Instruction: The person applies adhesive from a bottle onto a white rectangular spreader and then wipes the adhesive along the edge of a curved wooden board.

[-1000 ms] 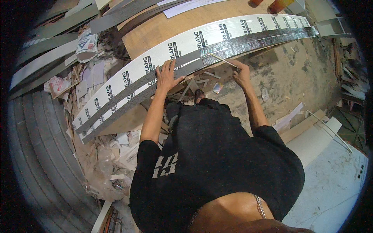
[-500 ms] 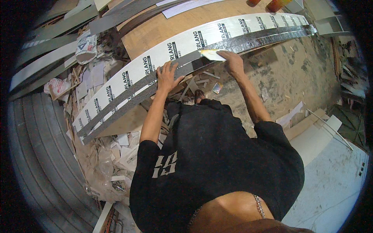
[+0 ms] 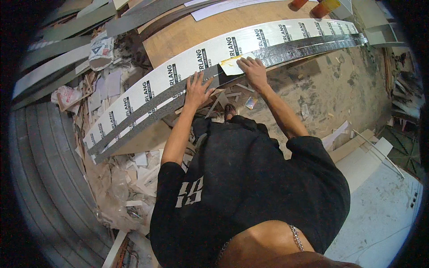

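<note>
A long white panel (image 3: 183, 66) with printed film lies across in front of me, looking curved in this view. Dark grey strips (image 3: 149, 103) run along its near side. To the right of my hands, the dark surface (image 3: 299, 50) has a wet-looking shine; to the left it is matt. My left hand (image 3: 195, 93) rests on the strips with fingers spread, holding nothing. In my right hand (image 3: 253, 73) is a flat white spreader (image 3: 230, 67) with yellowish smears at its far edge. It lies tilted against the dark surface, just right of my left hand.
Under the panel is a brown wooden board (image 3: 156, 47). Two orange-brown containers (image 3: 325, 9) stand at the far right. Offcuts and scraps (image 3: 134, 178) litter the floor at left. A ribbed grey sheet (image 3: 42, 178) lies far left, a pale blue panel (image 3: 380, 214) at lower right.
My right hand has drawn the spreader leftward along the dark surface, closer to my left hand. The left hand stays spread on the panel. The whole view has shifted slightly.
</note>
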